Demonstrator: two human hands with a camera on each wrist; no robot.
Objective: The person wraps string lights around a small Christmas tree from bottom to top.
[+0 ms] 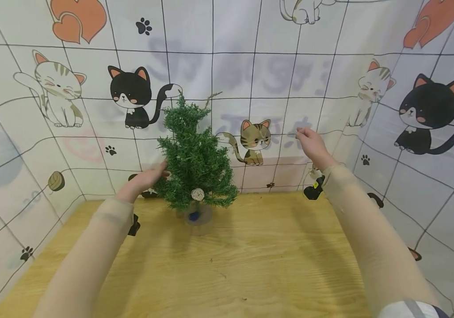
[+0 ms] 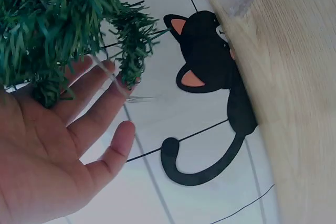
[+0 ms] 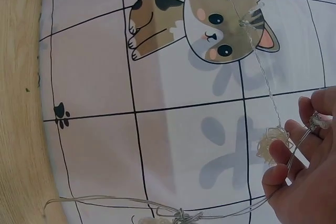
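A small green artificial Christmas tree [image 1: 196, 154] stands upright on the table. One pale woven ball [image 1: 197, 194] sits low on its front. My left hand [image 1: 147, 179] is at the tree's left side; in the left wrist view its relaxed fingers [image 2: 97, 116] lie among the branch tips, close to a thin wire end [image 2: 113, 77]. To the right of the tree, my raised right hand [image 1: 314, 145] pinches a thin wire string [image 3: 266, 80]. Another pale woven ball [image 3: 273, 145] hangs on that string beside the fingers. More wire trails below this hand in the right wrist view.
Behind and at both sides hangs a white cloth [image 1: 234, 79] printed with cats and grid lines. The wooden table [image 1: 250, 265] meets it at the back. A clear base [image 1: 199, 223] with something blue inside supports the tree.
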